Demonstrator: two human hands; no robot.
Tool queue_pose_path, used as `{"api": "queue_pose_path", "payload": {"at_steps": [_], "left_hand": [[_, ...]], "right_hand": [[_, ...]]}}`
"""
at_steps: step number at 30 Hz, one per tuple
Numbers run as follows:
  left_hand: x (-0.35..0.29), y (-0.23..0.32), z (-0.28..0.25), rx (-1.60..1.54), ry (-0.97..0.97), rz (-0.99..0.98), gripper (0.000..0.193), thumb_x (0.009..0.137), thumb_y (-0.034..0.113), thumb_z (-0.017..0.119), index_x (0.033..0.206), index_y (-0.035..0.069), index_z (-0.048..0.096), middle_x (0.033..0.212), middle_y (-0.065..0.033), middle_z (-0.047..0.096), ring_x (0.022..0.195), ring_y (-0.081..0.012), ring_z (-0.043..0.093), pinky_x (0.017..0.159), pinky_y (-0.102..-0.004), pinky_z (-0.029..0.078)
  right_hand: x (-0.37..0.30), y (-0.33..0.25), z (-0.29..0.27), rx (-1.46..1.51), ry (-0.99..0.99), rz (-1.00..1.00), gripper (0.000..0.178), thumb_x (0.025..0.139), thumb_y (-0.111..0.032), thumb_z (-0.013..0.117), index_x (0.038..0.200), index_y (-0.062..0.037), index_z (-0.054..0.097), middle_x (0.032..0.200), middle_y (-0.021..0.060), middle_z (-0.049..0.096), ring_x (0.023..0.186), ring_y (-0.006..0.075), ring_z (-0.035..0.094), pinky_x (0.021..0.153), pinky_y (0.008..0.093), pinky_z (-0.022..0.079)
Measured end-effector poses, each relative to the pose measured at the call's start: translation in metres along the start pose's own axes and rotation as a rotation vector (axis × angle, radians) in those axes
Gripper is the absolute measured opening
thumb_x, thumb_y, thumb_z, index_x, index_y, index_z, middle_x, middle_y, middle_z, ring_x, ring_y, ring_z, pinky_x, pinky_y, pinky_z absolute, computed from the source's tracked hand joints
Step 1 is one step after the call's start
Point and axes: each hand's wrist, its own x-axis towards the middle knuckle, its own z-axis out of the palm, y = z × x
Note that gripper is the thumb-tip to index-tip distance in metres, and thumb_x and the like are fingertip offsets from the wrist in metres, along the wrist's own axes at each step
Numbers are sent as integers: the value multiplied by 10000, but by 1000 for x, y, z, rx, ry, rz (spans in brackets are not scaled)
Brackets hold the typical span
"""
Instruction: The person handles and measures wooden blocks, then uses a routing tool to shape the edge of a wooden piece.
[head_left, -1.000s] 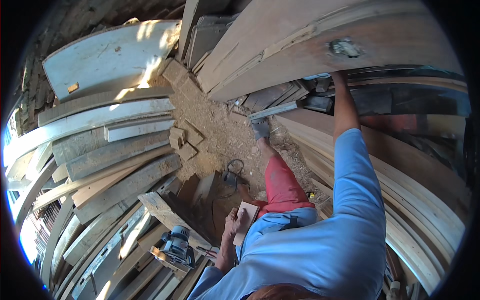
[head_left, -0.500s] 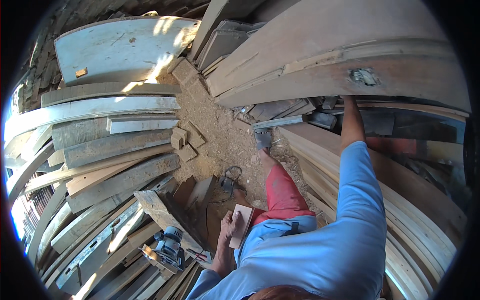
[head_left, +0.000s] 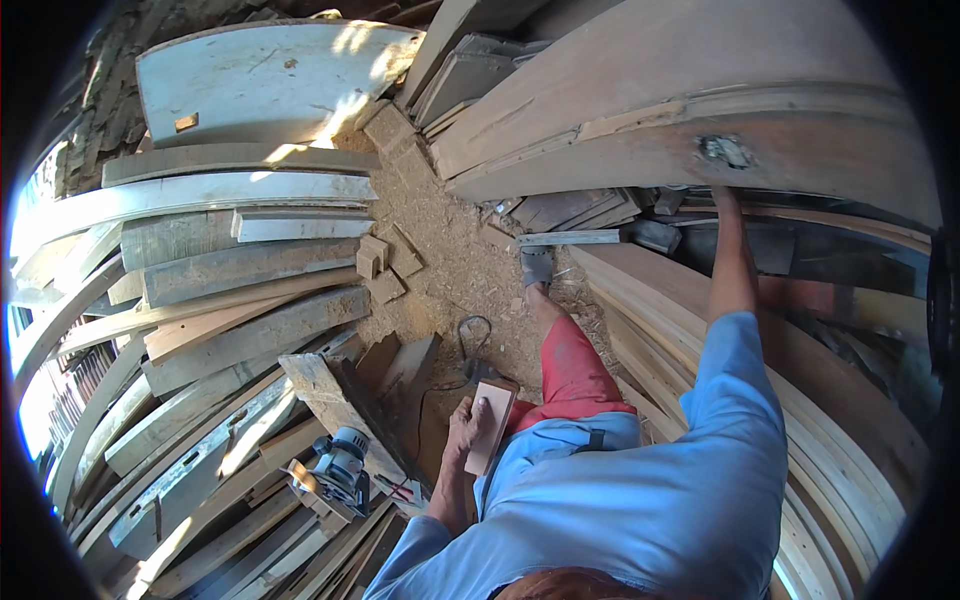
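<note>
My left hand [head_left: 462, 432] grips a small flat rectangular wooden board [head_left: 490, 428], its thumb lying across the board's face, close in front of my waist. My right arm [head_left: 734, 265] stretches forward to a large brown wooden panel [head_left: 640, 150], and the hand goes in under the panel's lower edge. That hand's fingers are hidden there, so whatever they touch does not show. A rough hole [head_left: 724, 152] with pale splintered filling sits in the panel just above the wrist.
Long planks [head_left: 260, 270] are stacked at left, below a white board [head_left: 270, 85]. A blue power tool [head_left: 345, 462] rests on wood at lower left. Small wooden blocks [head_left: 375, 255] lie on the sawdust-covered floor [head_left: 430, 290]. More long boards [head_left: 800, 440] run along my right side.
My right arm has shifted a little to the right along the panel's lower edge. The left hand still holds the board, now slightly higher in view. The whole view has moved slightly.
</note>
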Motion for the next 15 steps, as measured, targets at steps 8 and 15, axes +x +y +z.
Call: {"api": "queue_pose_path", "payload": {"at_steps": [8, 15], "left_hand": [[4, 9, -2, -222, 27, 296, 398, 1026, 449, 553, 908, 70, 580, 796, 35, 536, 771, -76, 452, 680, -275, 424], [-65, 24, -43, -504, 66, 525, 434, 1069, 448, 446, 1083, 66, 652, 829, 72, 566, 754, -45, 457, 676, -241, 396]], "right_hand": [[-171, 36, -37, 1175, -620, 315, 114, 941, -157, 686, 1018, -111, 615, 962, 16, 621, 697, 129, 570, 619, 270, 521], [-411, -50, -57, 1443, -1263, -63, 571, 766, -67, 704, 1319, -22, 568, 1235, 121, 642, 1177, 287, 600, 997, 505, 499]]}}
